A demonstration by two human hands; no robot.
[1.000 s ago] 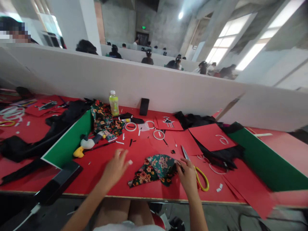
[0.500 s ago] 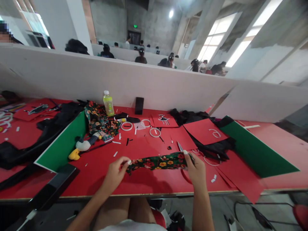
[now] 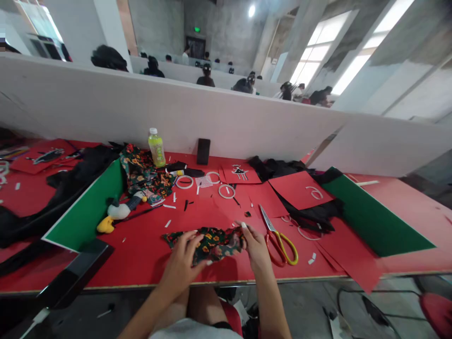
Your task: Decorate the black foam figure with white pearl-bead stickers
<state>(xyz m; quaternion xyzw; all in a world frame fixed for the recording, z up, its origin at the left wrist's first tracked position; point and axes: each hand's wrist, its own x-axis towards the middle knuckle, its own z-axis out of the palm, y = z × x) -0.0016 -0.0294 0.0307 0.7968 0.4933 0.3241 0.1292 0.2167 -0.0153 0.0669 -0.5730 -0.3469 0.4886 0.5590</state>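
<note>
Near the front of the red table, a dark strip of floral fabric (image 3: pixel 217 242) is bunched between my two hands. My left hand (image 3: pixel 183 259) lies over its left part with the fingers curled around it. At the right end, my right hand (image 3: pixel 256 245) pinches the fabric between thumb and fingers. Beside that hand, scissors (image 3: pixel 278 240) with one red and one yellow handle loop lie on the table, blades pointing away from me. A small floral scrap (image 3: pixel 247 214) rests beyond the hands.
Left stand a green divider (image 3: pixel 84 207), a stuffed bird toy (image 3: pixel 120 211), more floral cloth (image 3: pixel 141 169) and a green drink bottle (image 3: pixel 157 148). White rings (image 3: pixel 226 191) and paper bits lie mid-table. Red paper sheets (image 3: pixel 300 188) and black cloth (image 3: pixel 307 219) are on the right.
The scissors have left my right hand and now lie on the table. My hands have come closer together, and the stretched fabric strip has bunched up.
</note>
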